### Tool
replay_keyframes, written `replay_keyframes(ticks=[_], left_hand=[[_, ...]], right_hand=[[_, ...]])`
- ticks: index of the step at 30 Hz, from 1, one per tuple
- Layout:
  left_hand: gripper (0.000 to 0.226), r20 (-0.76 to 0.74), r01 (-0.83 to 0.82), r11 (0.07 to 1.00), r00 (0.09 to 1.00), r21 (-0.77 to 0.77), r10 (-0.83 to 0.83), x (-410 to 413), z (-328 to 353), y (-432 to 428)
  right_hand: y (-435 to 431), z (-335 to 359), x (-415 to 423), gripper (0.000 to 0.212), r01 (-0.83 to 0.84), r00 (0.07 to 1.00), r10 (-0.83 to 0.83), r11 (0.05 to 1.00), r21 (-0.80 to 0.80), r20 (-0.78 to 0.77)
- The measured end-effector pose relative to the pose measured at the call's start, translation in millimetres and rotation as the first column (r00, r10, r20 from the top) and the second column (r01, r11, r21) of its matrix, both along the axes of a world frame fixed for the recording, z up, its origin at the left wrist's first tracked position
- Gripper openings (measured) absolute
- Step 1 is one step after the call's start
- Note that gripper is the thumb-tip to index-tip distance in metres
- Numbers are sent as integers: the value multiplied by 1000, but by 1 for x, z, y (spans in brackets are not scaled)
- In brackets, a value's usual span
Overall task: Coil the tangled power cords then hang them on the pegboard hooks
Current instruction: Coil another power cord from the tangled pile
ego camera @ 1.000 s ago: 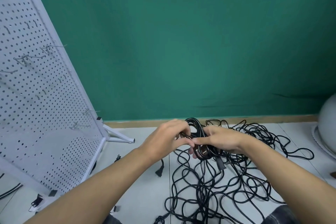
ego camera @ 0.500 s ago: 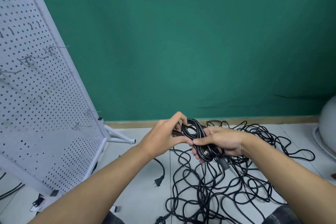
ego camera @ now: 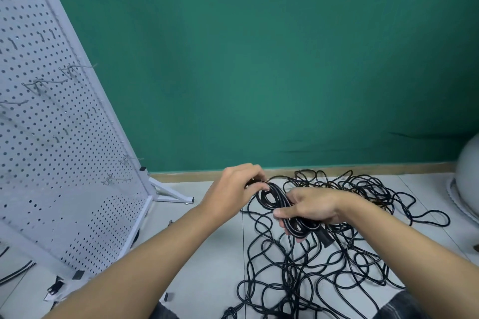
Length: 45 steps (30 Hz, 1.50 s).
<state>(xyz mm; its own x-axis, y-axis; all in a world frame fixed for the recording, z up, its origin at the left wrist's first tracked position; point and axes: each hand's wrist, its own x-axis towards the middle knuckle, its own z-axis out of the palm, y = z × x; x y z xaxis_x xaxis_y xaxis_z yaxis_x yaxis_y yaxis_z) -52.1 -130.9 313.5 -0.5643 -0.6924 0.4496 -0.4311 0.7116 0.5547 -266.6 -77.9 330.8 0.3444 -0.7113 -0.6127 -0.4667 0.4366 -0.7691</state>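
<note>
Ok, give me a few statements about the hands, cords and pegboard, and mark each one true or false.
1. The right hand grips a coiled cord. True.
2. The left hand lies flat on the floor. False: it pinches the coiled cord at its far end.
3. A coil hangs on the pegboard hooks. False: the hooks in view are bare.
4. Tangled cords lie on the floor to the right of the pegboard. True.
</note>
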Motion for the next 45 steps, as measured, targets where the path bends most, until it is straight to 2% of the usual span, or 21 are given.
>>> replay_keyframes(ticks=[4, 7, 11, 14, 16, 18, 21, 27, 30, 33, 36, 38, 41, 44, 45], left_hand=[[18, -49, -93, 995, 994, 18, 94, -5, 1, -3], [17, -62, -151, 981, 985, 119, 160, -3, 1, -4], [2, -70, -138, 934, 983, 330, 170, 9, 2, -8], [3, -45, -158, 904, 980, 397, 192, 16, -1, -10], [4, -80, -185, 892, 968, 412, 238, 16, 0, -10], [6, -135, -197, 899, 954, 391, 267, 11, 2, -7], [6, -211, -172, 940, 948, 295, 240, 3, 5, -3], [3, -161, -96, 993, 981, 72, 107, 4, 10, -4], [2, -145, -68, 997, 987, 39, 73, 3, 13, -3], [8, -160, -76, 988, 982, 132, 97, 4, 16, -2], [14, -136, -24, 953, 988, 301, 68, 4, 17, -4], [18, -142, 12, 898, 988, 440, 56, 6, 17, -7], [25, -166, 30, 786, 982, 618, 93, 13, 13, -13], [14, -153, 38, 727, 984, 685, 92, 14, 6, -17], [18, -151, 47, 710, 985, 703, 84, 14, 4, -18]], right_hand=[[-1, -5, 5, 25, 2, 995, -14, 993, -121, -98], [-1, 3, 3, 23, 18, 987, -54, 972, -236, -149], [-1, 5, -5, 23, 124, 989, -141, 956, -267, -48], [-1, 4, -5, 24, 116, 990, -134, 946, -302, -38], [-2, 4, -2, 25, 124, 990, -139, 936, -330, -22], [-3, 3, 1, 24, 126, 989, -144, 931, -344, -28], [-2, 4, 9, 26, 42, 992, -80, 937, -348, -96], [-1, 2, 10, 30, -95, 978, 31, 946, -310, -206], [-1, 1, 11, 30, -182, 958, 94, 930, -320, -270], [2, 4, 16, 30, -311, 912, 173, 884, -349, -373], [9, 9, 23, 32, -443, 847, 250, 819, -365, -468], [10, 12, 24, 34, -491, 814, 229, 762, -422, -533], [9, 17, 23, 35, -468, 840, 158, 693, -548, -519], [9, 19, 25, 28, -429, 872, 104, 633, -645, -478], [10, 19, 26, 22, -406, 886, 82, 612, -678, -457]])
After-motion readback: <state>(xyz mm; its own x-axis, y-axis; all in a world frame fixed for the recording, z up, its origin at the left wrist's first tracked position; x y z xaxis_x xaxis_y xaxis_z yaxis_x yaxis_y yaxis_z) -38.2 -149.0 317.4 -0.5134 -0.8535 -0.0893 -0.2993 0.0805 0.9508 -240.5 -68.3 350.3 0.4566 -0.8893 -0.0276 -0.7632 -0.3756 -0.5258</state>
